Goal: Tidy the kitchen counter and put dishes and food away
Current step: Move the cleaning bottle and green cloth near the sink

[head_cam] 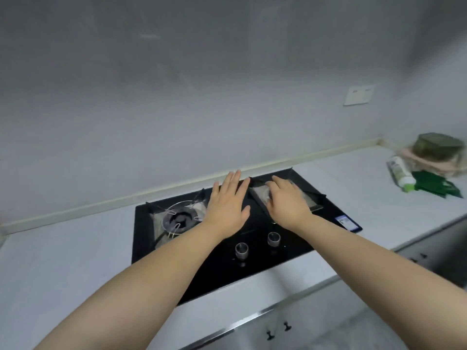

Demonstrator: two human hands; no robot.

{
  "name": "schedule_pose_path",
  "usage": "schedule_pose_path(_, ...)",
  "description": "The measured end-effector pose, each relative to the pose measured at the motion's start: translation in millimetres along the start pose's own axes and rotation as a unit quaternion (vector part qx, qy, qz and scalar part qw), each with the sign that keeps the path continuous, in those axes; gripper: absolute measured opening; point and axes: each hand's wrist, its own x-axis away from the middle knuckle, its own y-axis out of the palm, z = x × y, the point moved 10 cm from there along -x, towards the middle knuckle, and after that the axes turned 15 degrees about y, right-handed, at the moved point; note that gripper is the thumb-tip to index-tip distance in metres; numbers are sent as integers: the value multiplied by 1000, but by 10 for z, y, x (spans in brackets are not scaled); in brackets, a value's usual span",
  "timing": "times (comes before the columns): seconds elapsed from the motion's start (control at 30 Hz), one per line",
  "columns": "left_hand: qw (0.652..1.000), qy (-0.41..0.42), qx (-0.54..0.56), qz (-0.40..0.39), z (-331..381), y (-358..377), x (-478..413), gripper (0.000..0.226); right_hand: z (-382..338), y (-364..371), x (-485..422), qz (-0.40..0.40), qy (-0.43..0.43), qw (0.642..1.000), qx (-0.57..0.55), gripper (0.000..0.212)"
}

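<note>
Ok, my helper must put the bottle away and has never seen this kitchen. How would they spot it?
From the black hob, follow the counter right toward the far corner. A bottle lies on its side there, next to a dark green bag. It alone is white, with a light green cap at its near end.

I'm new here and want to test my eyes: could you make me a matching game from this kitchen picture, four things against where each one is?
Things:
1. left hand
2. right hand
3. white bottle
4. socket

Places:
A. on the wall
B. over the right burner
C. lying on the counter, far right
D. flat above the middle of the stove

Pairs: 1-D, 2-B, 3-C, 4-A
</note>
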Motion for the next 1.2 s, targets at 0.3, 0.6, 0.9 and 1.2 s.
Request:
schedule_pose_path(0.3, 988, 153, -28, -4, 1782, 322, -1293, 68, 2252, -505, 218, 44, 167, 983, 62, 49)
schedule_pose_path(0.6, 970, 242, -23, 0, 2838, 797, -2566, 69, 3813, -590, 36, 46, 276, 956, 86, 56)
schedule_pose_path(0.9, 952, 300, 59, -12, 3564, 1184, -4142, 73, 5243, -866, -757, 32, 333, 932, 137, 58)
schedule_pose_path(1.2, 940, 322, 108, -27, 4072, 1793, -5018, 69, 6379, -581, -1052, 1, 379, 919, 111, 60)
